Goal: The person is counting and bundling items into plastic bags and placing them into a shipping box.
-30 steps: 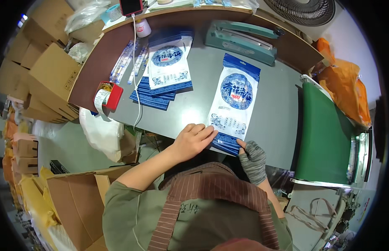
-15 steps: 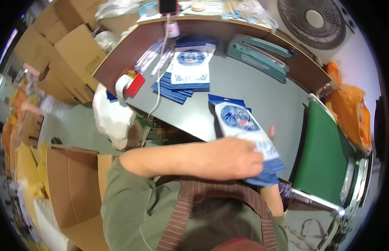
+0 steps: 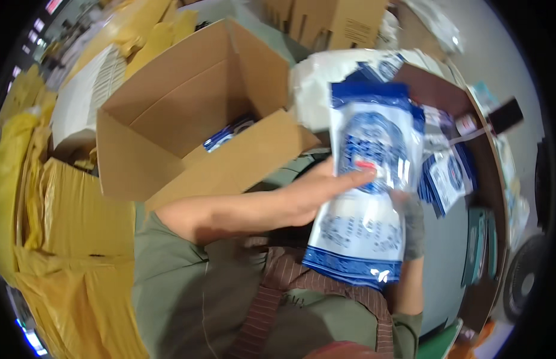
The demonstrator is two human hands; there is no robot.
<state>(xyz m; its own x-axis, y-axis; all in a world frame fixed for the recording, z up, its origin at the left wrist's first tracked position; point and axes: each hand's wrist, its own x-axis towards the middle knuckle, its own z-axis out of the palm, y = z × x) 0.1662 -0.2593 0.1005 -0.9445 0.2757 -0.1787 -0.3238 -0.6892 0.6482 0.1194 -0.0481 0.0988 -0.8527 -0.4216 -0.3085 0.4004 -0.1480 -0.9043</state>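
A blue-and-white plastic pouch (image 3: 365,221) with a round blue emblem is held up in front of me, tilted. Blue edges behind its top right suggest more pouches stacked under it. My left hand (image 3: 311,188) is closed on its left side, thumb lying across the front and the other fingers behind. On the right edge, my right hand (image 3: 405,206) grips from behind; most of it is hidden by the pouch, and a grey covering shows around it. Left of the pouch stands an open cardboard box (image 3: 224,173) with a blue-and-white pack (image 3: 218,139) inside.
More blue-and-white pouches (image 3: 448,173) lie on the grey table (image 3: 439,257) at right, near a teal sealer (image 3: 478,245). A white sack (image 3: 317,78) stands behind the box. Yellow wrapped parcels (image 3: 80,215) fill the left. A fan (image 3: 523,281) is far right.
My view has swung left from the table to the open box. The pouch has come up off the table in both hands and now faces me.
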